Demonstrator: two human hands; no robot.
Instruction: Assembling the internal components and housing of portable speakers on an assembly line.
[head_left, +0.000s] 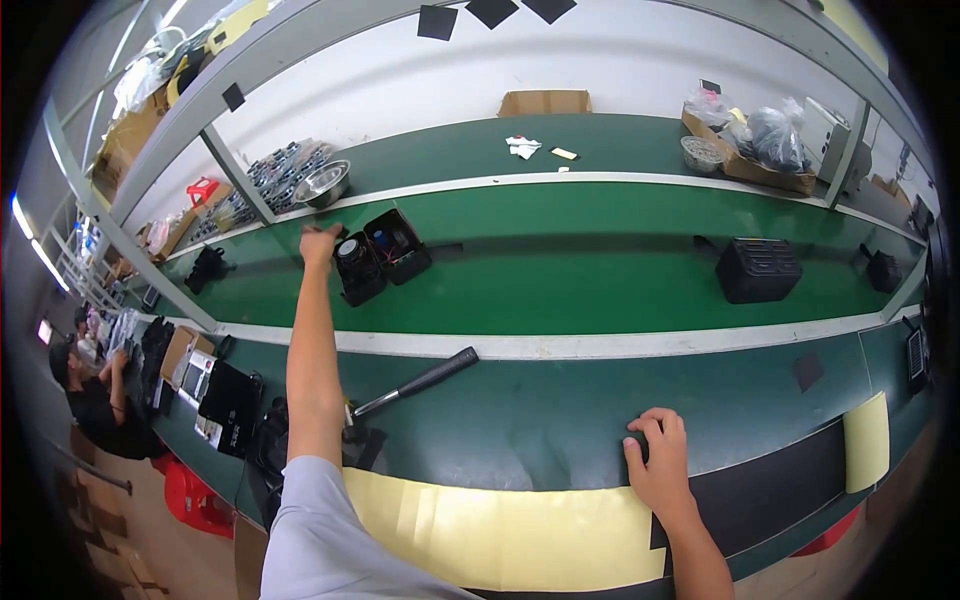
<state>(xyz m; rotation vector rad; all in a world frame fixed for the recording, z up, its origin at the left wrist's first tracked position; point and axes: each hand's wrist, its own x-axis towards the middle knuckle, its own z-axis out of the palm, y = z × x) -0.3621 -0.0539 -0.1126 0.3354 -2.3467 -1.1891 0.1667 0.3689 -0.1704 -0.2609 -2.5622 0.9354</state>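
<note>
Fingers of the left hand (pixel 320 241) curl together at the top edge of an open black case (pixel 359 268), far out at 11 o'clock on the green table (pixel 560 290); whether they actually grip it I cannot tell. A second open case (pixel 398 245) touches it at 2 o'clock. At full stretch, a pull could tip or drag both. The right hand (pixel 659 460) lies flat, fingers spread, at 5 o'clock, bracing. A hammer (pixel 420 381) beside the left forearm could get knocked.
</note>
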